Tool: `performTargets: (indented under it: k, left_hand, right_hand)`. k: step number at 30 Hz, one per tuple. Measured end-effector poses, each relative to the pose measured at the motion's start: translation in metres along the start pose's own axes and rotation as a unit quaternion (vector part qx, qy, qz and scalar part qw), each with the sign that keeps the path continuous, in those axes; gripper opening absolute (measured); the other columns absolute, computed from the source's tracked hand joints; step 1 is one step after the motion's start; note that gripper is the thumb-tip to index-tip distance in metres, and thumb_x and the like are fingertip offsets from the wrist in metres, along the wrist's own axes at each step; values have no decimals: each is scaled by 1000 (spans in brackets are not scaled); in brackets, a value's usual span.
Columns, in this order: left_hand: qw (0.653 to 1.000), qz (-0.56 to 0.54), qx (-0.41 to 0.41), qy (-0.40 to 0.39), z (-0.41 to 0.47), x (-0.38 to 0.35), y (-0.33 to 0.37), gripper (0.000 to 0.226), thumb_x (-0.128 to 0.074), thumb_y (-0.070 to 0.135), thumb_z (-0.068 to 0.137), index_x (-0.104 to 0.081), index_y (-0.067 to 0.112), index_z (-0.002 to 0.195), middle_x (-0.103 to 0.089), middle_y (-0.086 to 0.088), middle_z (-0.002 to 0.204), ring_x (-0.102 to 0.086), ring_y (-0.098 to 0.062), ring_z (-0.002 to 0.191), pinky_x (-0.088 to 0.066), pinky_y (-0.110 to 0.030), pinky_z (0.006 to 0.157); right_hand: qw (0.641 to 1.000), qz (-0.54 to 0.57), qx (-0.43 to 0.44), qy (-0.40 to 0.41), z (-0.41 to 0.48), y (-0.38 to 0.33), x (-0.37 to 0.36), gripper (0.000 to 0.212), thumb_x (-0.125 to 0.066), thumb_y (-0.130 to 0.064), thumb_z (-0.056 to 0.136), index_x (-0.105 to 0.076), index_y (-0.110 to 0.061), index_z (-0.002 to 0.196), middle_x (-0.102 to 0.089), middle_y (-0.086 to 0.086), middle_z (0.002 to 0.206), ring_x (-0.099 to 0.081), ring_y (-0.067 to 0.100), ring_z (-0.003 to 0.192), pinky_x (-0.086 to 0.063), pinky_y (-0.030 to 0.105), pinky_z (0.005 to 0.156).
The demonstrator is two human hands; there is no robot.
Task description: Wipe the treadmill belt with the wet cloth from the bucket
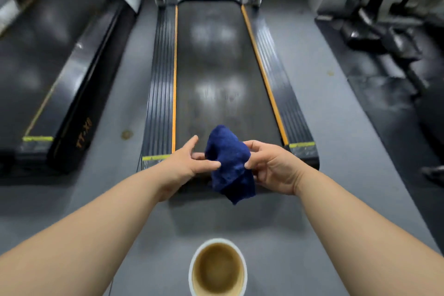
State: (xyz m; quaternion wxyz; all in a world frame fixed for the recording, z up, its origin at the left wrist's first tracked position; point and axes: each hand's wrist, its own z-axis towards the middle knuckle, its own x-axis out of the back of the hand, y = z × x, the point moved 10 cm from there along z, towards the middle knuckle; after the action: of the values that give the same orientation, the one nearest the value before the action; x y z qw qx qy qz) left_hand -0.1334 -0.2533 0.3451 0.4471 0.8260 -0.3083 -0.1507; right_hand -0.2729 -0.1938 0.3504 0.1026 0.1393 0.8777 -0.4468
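Pinching the bunched blue cloth (228, 158) in both left hand (189, 161) and right hand (271, 166), just above the near end of the treadmill belt (216, 67). Best to open it flat first, then press down and wipe along the belt in overlapping strokes.

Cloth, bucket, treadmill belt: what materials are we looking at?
Cloth: likely terry or microfibre; matte dark blue, nubby pile, droops in soft folds between the left hand and right hand.
Bucket: probably plastic; smooth white rim, murky brown water inside.
Treadmill belt: seemingly rubbery synthetic; dark, low sheen with blurred pale reflections.
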Motion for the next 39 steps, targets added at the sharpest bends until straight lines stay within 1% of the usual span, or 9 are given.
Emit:
performTargets:
  k: [3, 5, 10, 12, 18, 21, 26, 34, 39]
  left_hand:
    - [997, 15, -58, 48, -20, 14, 82, 31, -70, 13, 83, -60, 13, 112, -69, 2, 89, -58, -14, 92, -43, -27, 83]
    - [991, -8, -101, 84, -30, 16, 134, 11, -65, 9, 86, -62, 10, 97, -64, -4, 89, -55, -17, 89, -43, -29, 77]
    - [982, -44, -171, 63, -22, -23, 250, 18, -51, 6, 92, -57, 12, 108, -60, -9, 93, -55, -16, 81, -48, -24, 61]
    - [976, -43, -212, 37, -12, -49, 295, 17, -51, 8, 95, -57, 12, 110, -59, -13, 97, -55, -22, 88, -45, -30, 70]
    - [950, -14, -294, 103, 9, -79, 396, 16, -50, 7, 96, -62, 15, 102, -69, -4, 87, -66, -10, 76, -54, -21, 69]
    - [934, 50, -314, 161, 22, -78, 428, 10, -62, 12, 90, -64, 14, 100, -70, -4, 89, -65, -11, 78, -53, -23, 74]
    - [930, 48, -301, 204, 64, -60, 458, 10, -66, 10, 87, -66, 9, 97, -70, -8, 90, -65, -15, 79, -51, -32, 78]
    - [920, 37, -281, 270, 185, 32, 473, 15, -75, 8, 77, -61, 11, 73, -63, -4, 69, -55, -12, 61, -45, -25, 59]
    - [939, 13, -234, 253, 300, 136, 500, 11, -70, 5, 82, -64, 12, 78, -64, -5, 71, -54, -17, 69, -43, -29, 62]
  right_hand:
    - [998, -36, 28, -32, -29, -72, -17, 68, -49, 5, 53, -56, -14, 118, -59, 11, 89, -56, 21, 73, -43, 28, 57]
    - [996, -59, 46, -53, -48, -116, -22, 71, -50, 4, 54, -57, -12, 123, -60, 14, 98, -57, 24, 82, -47, 28, 62]
    - [990, -71, 65, -104, -75, -213, -7, 35, -61, -13, 73, -68, -6, 106, -67, 17, 100, -65, 27, 87, -51, 33, 81]
    - [987, -109, 63, -96, -74, -245, 17, 41, -64, -25, 77, -66, -6, 113, -68, 16, 110, -64, 28, 99, -48, 36, 92]
    - [981, -141, 111, -76, -70, -343, 88, 55, -78, -16, 60, -53, -13, 109, -53, 11, 102, -51, 23, 94, -42, 27, 70]
    - [977, -159, 114, -81, -59, -371, 107, 43, -77, -17, 61, -59, -11, 100, -54, 12, 101, -49, 23, 93, -37, 26, 66]
    - [976, -139, 136, -98, -23, -404, 116, 43, -70, -12, 78, -61, -1, 118, -67, 19, 114, -63, 34, 107, -47, 44, 98]
    - [989, -23, 143, -32, 120, -458, 131, 30, -58, -5, 86, -60, -2, 116, -68, 21, 110, -65, 34, 100, -52, 46, 91]
    - [993, -50, 102, 25, 262, -525, 111, 26, -52, 6, 86, -58, -4, 109, -67, 19, 98, -64, 31, 86, -54, 40, 77]
